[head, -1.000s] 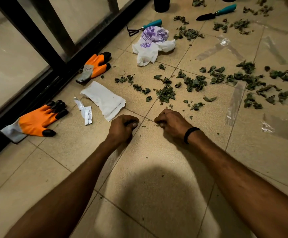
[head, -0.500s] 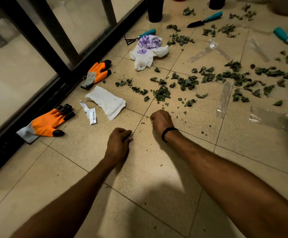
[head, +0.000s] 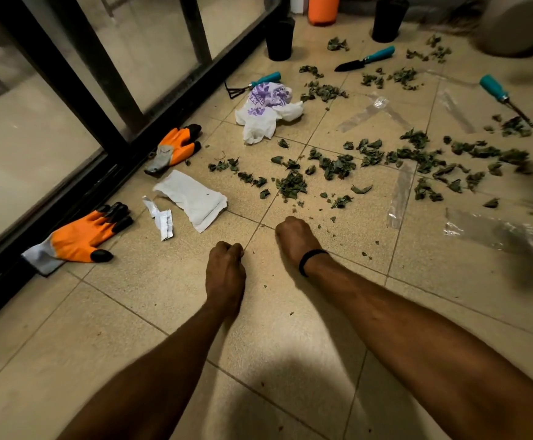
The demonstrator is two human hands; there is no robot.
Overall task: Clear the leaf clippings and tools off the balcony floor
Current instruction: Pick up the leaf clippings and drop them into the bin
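The left hand (head: 225, 265) and the right hand (head: 295, 238) rest on the floor (head: 150, 290) as closed fists; if they hold something, I cannot tell. The leaf clippings (head: 292, 185) lie scattered just beyond them, the trowel (head: 365, 59) farther.

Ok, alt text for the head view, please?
A person's left hand and right hand rest as closed fists on a tiled balcony floor, before scattered green leaf clippings. Two orange gloves lie left by the glass door; three teal-handled tools lie farther off.

Beige speckled floor tiles (head: 138, 315) meet black-framed glass doors (head: 30, 138) at left.
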